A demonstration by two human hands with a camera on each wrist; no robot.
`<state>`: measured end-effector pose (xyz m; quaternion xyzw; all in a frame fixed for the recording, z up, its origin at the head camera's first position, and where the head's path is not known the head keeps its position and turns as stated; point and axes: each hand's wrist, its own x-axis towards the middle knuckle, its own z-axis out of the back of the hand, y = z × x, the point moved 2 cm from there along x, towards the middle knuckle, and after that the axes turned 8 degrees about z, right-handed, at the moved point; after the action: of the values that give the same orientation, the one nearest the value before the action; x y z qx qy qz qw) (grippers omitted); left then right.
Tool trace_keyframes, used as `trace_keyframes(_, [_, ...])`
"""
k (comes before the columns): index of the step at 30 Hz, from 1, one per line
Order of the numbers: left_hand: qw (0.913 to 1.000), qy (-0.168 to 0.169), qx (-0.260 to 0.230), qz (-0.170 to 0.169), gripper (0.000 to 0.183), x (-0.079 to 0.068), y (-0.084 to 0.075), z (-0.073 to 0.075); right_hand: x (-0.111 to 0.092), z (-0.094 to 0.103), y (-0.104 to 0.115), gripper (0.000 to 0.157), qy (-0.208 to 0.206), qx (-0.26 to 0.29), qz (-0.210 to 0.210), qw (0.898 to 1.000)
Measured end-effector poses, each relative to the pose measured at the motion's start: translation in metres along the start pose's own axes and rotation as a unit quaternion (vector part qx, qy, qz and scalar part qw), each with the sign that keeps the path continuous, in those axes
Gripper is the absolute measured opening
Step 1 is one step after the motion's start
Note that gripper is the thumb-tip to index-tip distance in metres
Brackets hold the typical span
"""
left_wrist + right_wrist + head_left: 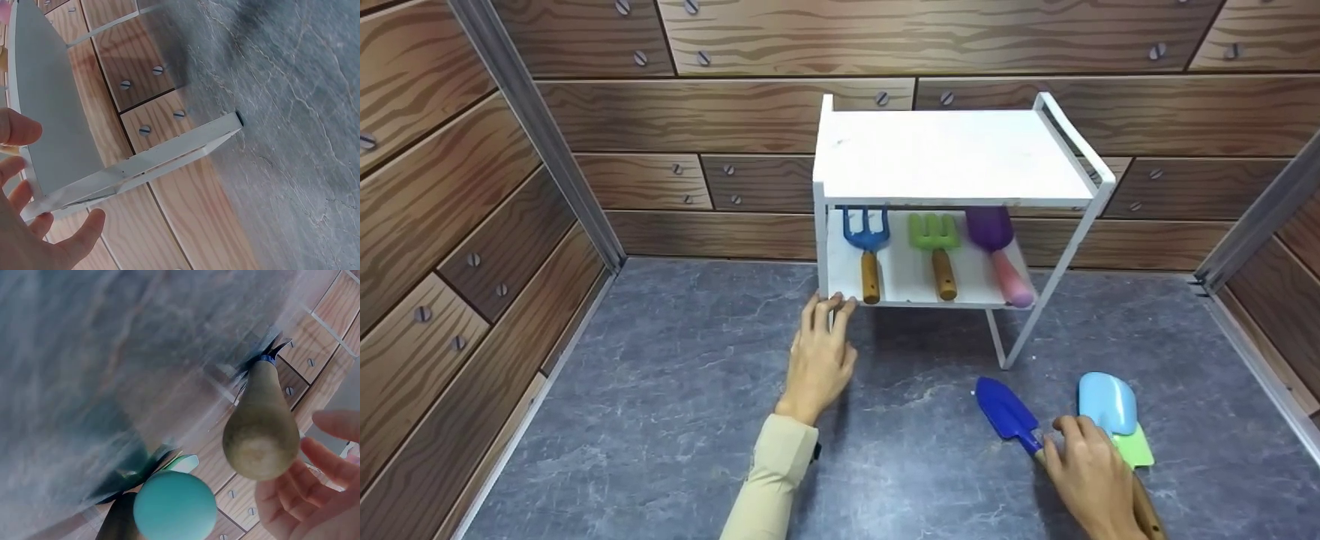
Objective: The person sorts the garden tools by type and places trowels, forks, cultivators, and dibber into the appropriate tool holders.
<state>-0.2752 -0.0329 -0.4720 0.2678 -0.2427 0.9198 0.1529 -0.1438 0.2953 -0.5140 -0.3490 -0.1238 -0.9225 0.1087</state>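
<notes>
My left hand (819,367) reaches to the front left corner of the white shelf's lower tier (900,281), fingertips touching its edge. In the left wrist view, the fingers spread loosely about that corner. Low over the floor, my right hand (1091,469) hovers above the wooden handle (259,433) of a blue trowel (1005,409), thumb and fingers apart on either side. Contact with the handle cannot be told. Beside this hand lie a light blue scoop-shaped head (1108,401) and a green tool (1132,446), partly covered. A wooden handle end (1147,510) shows under the wrist.
On the lower tier lie a blue hand fork (870,251), a green hand fork (937,255) and a purple shovel with a pink handle (1005,274). The white top tier (952,154) stands above them. Wood-patterned walls (735,112) enclose the grey floor (682,420).
</notes>
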Motion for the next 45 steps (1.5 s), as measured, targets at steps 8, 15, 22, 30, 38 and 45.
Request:
trace_keyframes(8, [0.9998,-0.015,0.007,-0.014,0.061,0.002,-0.001,0.002,0.0,0.003,-0.001,0.03,0.099,-0.004,-0.035,0.994])
trace_keyframes(15, [0.9997,-0.019,0.007,-0.011,0.061,0.003,0.0,0.004,-0.001,0.003,-0.004,0.028,0.192,-0.009,-0.044,0.98])
trace_keyframes(22, [0.9995,-0.024,0.012,-0.015,0.061,0.002,0.002,0.003,-0.002,0.0,-0.008,0.026,0.278,0.0,-0.069,0.958])
trace_keyframes(30, [0.9998,-0.015,0.009,-0.011,0.061,0.002,0.002,0.003,-0.003,-0.002,-0.01,0.022,0.29,0.017,-0.073,0.954])
trace_keyframes(38, [0.9997,-0.019,0.004,-0.015,0.061,0.001,0.001,0.002,-0.004,-0.001,-0.01,0.018,0.253,0.022,-0.065,0.965])
trace_keyframes(45, [0.9998,-0.018,-0.002,-0.012,0.063,-0.001,0.001,-0.001,0.001,0.001,-0.006,0.017,0.246,0.027,-0.085,0.965])
